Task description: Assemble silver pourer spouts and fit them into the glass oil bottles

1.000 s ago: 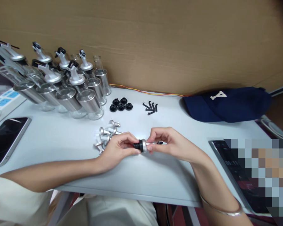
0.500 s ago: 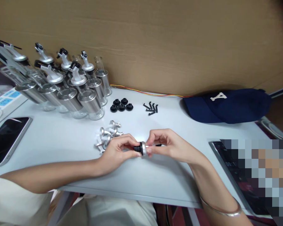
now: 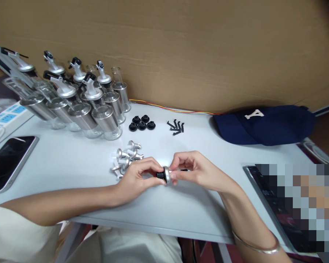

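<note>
Between my two hands lies a bottle pourer (image 3: pixel 167 175), on its side, with a silver collar and a black ribbed stopper. My left hand (image 3: pixel 139 174) pinches the stopper end and the collar's rim. The spout end is in the fingers of my right hand (image 3: pixel 190 168), which cover most of it; a small black tip shows past them. Beyond my left hand sits a loose pile of silver spouts (image 3: pixel 123 162). Several black stoppers (image 3: pixel 142 125) stand grouped farther back, and to their right lie several small black flip caps (image 3: pixel 176 126).
Glass bottles with steel sleeves (image 3: pixel 83 115), some topped with pourers, crowd the back left. A phone (image 3: pixel 12 162) and a power strip (image 3: pixel 9 118) lie at the left. A navy cap (image 3: pixel 265 128) and a dark tablet-like device (image 3: pixel 279 212) are on the right.
Both hands keep the same grip on the pourer and have barely moved. The whole view has shifted very slightly.
</note>
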`<control>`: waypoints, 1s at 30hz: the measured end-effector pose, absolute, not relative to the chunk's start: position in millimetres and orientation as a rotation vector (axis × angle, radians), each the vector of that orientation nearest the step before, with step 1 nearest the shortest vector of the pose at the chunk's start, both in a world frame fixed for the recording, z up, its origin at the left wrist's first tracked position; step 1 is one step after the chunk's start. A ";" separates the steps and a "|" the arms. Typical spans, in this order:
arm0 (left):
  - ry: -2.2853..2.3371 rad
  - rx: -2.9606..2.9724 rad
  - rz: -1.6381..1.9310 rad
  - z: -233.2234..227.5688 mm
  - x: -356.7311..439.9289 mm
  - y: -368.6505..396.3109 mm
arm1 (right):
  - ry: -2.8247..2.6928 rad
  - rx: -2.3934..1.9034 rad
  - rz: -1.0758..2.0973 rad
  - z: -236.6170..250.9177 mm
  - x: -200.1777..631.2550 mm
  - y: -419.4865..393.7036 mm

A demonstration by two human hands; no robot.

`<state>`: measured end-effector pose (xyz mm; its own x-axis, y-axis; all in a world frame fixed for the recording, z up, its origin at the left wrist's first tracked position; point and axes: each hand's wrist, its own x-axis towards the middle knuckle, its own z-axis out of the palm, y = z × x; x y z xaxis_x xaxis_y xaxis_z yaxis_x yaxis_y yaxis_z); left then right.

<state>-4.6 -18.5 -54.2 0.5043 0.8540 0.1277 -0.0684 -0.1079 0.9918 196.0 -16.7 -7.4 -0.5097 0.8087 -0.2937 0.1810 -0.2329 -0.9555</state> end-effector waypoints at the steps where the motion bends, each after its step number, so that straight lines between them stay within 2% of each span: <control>1: 0.718 1.499 0.916 -54.4 -4.7 -18.8 | -1.562 -1.177 1.789 -7.3 196.1 -17.0; 6: 0.738 1.518 0.914 -54.0 -4.4 -19.6 | -1.653 -1.146 1.696 -7.8 197.6 -16.8; 11: 0.795 1.485 0.905 -54.4 -3.2 -18.5 | -1.872 -1.306 1.157 -11.0 199.4 -11.5; 13: 0.823 1.476 0.884 -56.7 -3.2 -17.9 | -1.876 -1.385 1.062 -11.3 198.3 -11.3; 19: 0.828 1.487 0.938 -63.1 -3.7 -17.0 | -1.794 -1.326 1.450 -7.3 187.7 -18.6; 30: 0.583 1.323 0.825 -51.3 -3.0 -22.7 | -1.745 -1.222 1.534 -8.3 184.2 -24.3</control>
<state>-3.0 -22.7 -51.3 0.5972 0.7979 0.0819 -0.1885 0.0404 0.9812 184.2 -24.3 -8.3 -0.4643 0.8672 -0.1802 0.2900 -0.0434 -0.9560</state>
